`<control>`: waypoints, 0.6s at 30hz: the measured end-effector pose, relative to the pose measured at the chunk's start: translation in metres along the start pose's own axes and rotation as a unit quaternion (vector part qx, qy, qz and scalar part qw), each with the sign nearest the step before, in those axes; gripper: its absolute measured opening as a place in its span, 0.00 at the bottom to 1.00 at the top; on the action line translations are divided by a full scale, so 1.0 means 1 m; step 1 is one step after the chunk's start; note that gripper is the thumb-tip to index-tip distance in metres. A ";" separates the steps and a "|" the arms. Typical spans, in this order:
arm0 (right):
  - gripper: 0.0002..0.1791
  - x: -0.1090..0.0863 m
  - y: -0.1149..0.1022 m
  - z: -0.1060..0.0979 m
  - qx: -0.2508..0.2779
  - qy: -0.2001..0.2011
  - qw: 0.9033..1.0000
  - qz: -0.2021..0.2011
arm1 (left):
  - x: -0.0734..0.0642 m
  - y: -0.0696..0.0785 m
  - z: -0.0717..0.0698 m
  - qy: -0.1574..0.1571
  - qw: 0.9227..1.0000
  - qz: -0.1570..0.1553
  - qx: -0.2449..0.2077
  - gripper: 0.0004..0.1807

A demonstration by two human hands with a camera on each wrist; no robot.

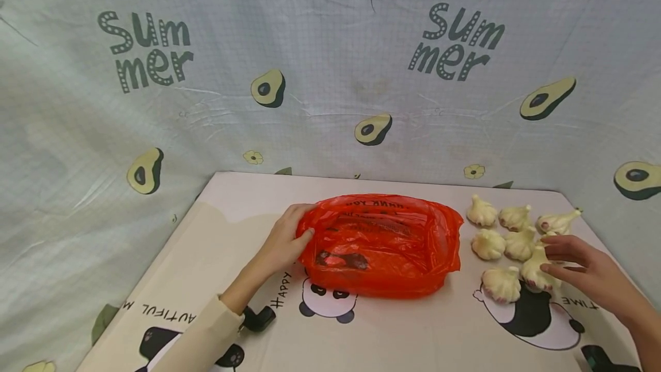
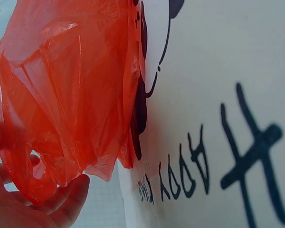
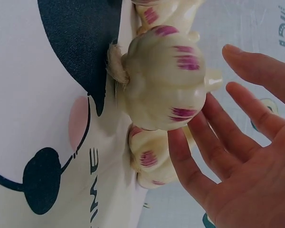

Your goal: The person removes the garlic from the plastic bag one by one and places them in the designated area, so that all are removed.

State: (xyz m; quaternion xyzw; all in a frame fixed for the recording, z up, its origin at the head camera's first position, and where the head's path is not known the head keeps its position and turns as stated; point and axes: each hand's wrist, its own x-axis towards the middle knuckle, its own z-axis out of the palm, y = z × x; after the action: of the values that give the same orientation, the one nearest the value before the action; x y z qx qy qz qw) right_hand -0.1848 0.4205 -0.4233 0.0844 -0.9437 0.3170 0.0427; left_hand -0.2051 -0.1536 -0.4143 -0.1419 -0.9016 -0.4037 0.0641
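Note:
A red plastic bag (image 1: 377, 286) lies on the table with its wide mouth turned up, its rim folded outward. My left hand (image 1: 284, 240) grips the bag's left rim; in the left wrist view the fingers (image 2: 76, 197) curl at the crumpled red film. On the right, my right hand (image 1: 594, 274) reaches over a garlic bulb (image 1: 536, 271), thumb and fingers spread apart. The right wrist view has this purple-streaked bulb (image 3: 164, 78) beside the fingertips (image 3: 178, 140), not enclosed by them. Whether a fingertip touches it, I cannot tell.
Several more garlic bulbs, among them a front one (image 1: 501, 285) and a back one (image 1: 482, 211), sit in a loose cluster right of the bag. Behind the table (image 1: 413, 332), printed with pandas and lettering, hangs an avocado-patterned cloth (image 1: 320, 33).

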 end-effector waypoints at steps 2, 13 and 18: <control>0.32 0.000 0.000 0.000 0.004 0.003 1.000 -0.003 | 0.000 0.000 0.000 -0.001 1.000 0.001 0.000 0.28; 0.29 0.002 0.003 0.001 0.007 0.016 1.000 -0.022 | 0.001 0.000 0.001 0.001 1.000 0.000 -0.001 0.28; 0.26 0.003 0.001 -0.001 0.008 0.021 0.999 -0.025 | 0.000 -0.001 0.002 0.001 1.000 -0.002 0.000 0.28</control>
State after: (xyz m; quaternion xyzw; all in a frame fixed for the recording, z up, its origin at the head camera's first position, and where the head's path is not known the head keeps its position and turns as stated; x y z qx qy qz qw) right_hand -0.1881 0.4215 -0.4223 0.1018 -0.9375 0.3254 0.0694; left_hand -0.2058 -0.1529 -0.4159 -0.1402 -0.9017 -0.4040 0.0641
